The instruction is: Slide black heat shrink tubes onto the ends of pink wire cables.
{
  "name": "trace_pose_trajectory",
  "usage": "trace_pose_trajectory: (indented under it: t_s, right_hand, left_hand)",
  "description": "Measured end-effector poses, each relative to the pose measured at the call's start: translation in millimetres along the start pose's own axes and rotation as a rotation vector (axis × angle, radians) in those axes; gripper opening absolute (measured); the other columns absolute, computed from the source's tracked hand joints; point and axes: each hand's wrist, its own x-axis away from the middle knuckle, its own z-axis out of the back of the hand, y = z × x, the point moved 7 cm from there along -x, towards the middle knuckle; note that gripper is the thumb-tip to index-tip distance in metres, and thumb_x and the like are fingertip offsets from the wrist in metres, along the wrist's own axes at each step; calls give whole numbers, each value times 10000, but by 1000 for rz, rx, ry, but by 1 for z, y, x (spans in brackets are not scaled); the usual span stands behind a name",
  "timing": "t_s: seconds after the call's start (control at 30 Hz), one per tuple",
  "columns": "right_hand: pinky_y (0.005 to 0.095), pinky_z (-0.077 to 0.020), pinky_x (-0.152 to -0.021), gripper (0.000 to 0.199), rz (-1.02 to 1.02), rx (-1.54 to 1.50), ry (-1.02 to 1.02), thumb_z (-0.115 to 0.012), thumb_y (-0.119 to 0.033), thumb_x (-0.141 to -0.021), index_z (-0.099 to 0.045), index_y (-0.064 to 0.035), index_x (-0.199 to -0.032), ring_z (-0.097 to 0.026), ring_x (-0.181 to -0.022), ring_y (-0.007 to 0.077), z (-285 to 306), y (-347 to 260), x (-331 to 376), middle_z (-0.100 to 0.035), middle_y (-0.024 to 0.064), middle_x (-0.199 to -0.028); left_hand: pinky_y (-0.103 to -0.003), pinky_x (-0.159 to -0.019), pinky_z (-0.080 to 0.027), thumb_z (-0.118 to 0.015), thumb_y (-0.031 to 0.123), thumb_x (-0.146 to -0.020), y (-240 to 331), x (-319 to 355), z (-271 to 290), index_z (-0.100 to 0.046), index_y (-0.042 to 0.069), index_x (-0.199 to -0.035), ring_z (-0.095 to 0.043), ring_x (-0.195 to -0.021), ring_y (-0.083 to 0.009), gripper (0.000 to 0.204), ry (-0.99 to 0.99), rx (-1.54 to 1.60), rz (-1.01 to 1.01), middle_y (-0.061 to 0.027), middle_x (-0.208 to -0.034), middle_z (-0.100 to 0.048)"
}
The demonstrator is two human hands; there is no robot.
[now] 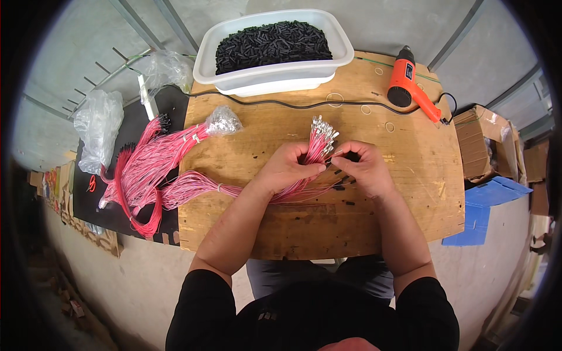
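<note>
My left hand (287, 168) is closed around a bundle of pink wires (318, 150), near the end with silvery metal terminals (323, 130). The bundle's tail runs left across the table under my left forearm. My right hand (366, 168) is close beside it, thumb and fingers pinched together at the side of the bundle. A thin wire and something small and dark show at those fingertips, too small to make out. Several short black sleeves (339, 188) lie on the table just below my right hand.
A white tub (202, 69) full of short black sleeves stands at the back. An orange heat gun (404, 82) lies at back right, its black cable (275, 103) crossing the table. More pink wire bundles (146, 158) and plastic bags (99, 128) are at left. Cardboard (477, 143) and blue boxes (474, 216) stand right.
</note>
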Motion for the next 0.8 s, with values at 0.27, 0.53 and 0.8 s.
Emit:
trace_pose_trajectory:
  t_s: [0.27,0.53,0.8]
  right_hand:
    - [207,-450,-666,75,-118,-86,-9,-728,-58,-879,-700,-4,-923,-553,-744,46,0,2,2,-652,-6,-848]
    - [210,-372,-590,323,-190,-607,58,-500,-19,-957,-603,79,-1247,-509,-750,99,8,4,-4,-612,56,-959]
    - [204,-367,-565,253,-164,-650,87,-483,-9,-999,-617,25,-1211,-495,-717,100,13,11,-5,-630,79,-972]
  left_hand:
    - [-230,-666,-493,-715,55,-902,-1,-2,2,-689,-13,-987,-610,-756,-68,112,51,-87,-22,-7,-843,-676]
    - [-226,-656,-477,-704,65,-915,-7,-2,8,-681,-17,-962,-592,-715,-76,97,114,10,4,-18,-797,-654]
    - [-231,-642,-472,-737,69,-890,-4,-2,9,-675,-24,-967,-584,-687,-89,136,130,109,7,-30,-788,-645]
